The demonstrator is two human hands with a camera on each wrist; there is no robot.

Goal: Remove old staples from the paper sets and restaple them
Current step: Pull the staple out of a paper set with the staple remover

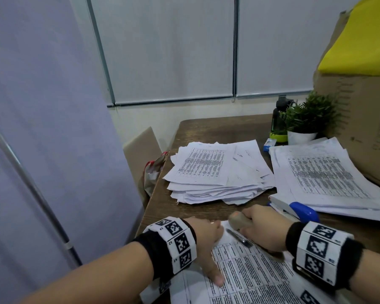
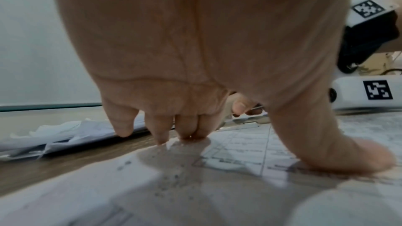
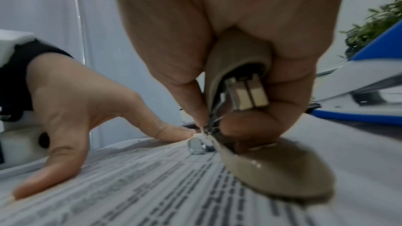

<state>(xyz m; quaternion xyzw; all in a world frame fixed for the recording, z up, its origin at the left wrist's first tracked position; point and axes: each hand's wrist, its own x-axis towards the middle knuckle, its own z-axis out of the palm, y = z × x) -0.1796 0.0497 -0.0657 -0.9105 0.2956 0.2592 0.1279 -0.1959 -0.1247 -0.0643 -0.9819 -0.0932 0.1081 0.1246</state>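
The paper set (image 1: 246, 275) lies flat on the desk (image 1: 208, 130) right in front of the person, its top corner under both hands. To the left of the grip, the left hand (image 1: 206, 240) is spread open, fingers (image 2: 187, 126) and thumb pressed straight down on the sheet, pinning it just beside the corner. At the corner itself, the right hand (image 1: 266, 229) is curled tightly round a beige stapler (image 3: 237, 82), squeezing it with its nose down on the paper; a dark pen-like object (image 1: 239, 236) lies on the sheet just below the grip. Whether a staple is coming out or going in cannot be told from these views, though the tool's metal tip (image 3: 206, 126) bites right at the paper's edge, so the step in hand looks like work on this set's corner staple. The next move probably calls for a steady squeeze or lift while the left hand keeps the sheets from sliding.

Left of the grip the desk edge is near, with only a narrow strip of bare wood. Beyond the grip sits a loose pile of papers (image 1: 219, 172), with open wood between. To the right, a blue stapler (image 1: 298, 210) lies just beside the right hand, tucked under a second stack (image 1: 325, 174), so room on that side is tight. A small potted plant (image 1: 305, 119) stands well beyond.
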